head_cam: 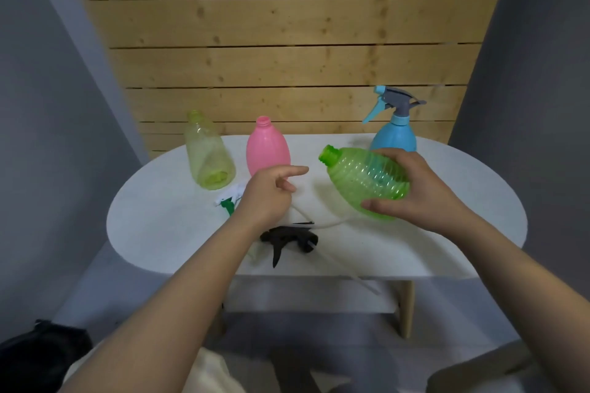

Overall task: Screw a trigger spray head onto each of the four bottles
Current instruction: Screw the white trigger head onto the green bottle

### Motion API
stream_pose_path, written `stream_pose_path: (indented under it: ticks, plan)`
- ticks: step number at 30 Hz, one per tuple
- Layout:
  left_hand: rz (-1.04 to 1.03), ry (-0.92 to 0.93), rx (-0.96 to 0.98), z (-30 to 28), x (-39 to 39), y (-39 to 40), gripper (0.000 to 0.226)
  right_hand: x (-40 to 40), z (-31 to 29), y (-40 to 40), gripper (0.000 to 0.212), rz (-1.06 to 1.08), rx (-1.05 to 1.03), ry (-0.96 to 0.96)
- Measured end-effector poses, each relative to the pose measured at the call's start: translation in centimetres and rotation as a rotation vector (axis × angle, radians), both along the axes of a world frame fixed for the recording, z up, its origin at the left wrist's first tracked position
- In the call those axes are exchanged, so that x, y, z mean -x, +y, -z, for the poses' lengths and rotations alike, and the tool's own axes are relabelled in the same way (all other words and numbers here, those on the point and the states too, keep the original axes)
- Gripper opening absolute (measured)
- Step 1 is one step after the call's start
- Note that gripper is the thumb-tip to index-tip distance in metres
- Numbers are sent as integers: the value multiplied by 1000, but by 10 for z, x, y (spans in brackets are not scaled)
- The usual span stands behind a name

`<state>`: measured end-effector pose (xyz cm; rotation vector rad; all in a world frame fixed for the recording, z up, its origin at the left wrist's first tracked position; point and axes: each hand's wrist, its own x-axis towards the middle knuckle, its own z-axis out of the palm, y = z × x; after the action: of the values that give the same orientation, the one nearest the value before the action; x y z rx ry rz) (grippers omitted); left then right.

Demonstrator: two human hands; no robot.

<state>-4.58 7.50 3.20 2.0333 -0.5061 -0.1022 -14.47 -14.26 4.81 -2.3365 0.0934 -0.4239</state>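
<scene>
My right hand grips a ribbed green bottle, tilted above the table with its open neck pointing left. My left hand hovers over the table's middle, index finger extended, holding nothing that I can see. A pale yellow bottle and a pink bottle stand uncapped at the back left. A blue bottle at the back right carries a blue and grey trigger head. A black trigger head with a white tube lies near the front edge. A white and green trigger head lies partly hidden behind my left hand.
The white oval table stands against a wooden slat wall. A thin white dip tube juts past the table's front edge. A dark bag sits on the floor at the lower left.
</scene>
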Motion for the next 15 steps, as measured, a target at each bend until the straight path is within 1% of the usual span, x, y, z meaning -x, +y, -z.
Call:
stream_pose_path:
  ticks: [2, 3, 5, 7, 9, 11, 13, 15]
  plan:
    - [31, 64, -50, 0, 2, 8, 45, 7, 0, 7, 76, 11, 33, -8]
    - [24, 65, -71, 0, 3, 13, 40, 10, -2, 9, 77, 29, 46, -41]
    - [-50, 26, -88, -1, 0, 25, 37, 18, -9, 13, 79, 55, 75, -129]
    - [-147, 7, -59, -4, -5, 41, 36, 24, -15, 17, 79, 46, 77, -164]
    - [-201, 35, -88, -4, -12, 58, 29, 26, -16, 24, 76, 10, 48, -106]
    - [-206, 107, -174, 0, -18, 70, 25, 22, -10, 32, 74, -29, 56, -22]
    - [-178, 167, -242, 6, -19, 74, 27, 15, -2, 38, 77, -42, 118, 48]
    - [-151, 202, -255, 13, -18, 75, 25, 6, 8, 44, 82, -52, 181, 108]
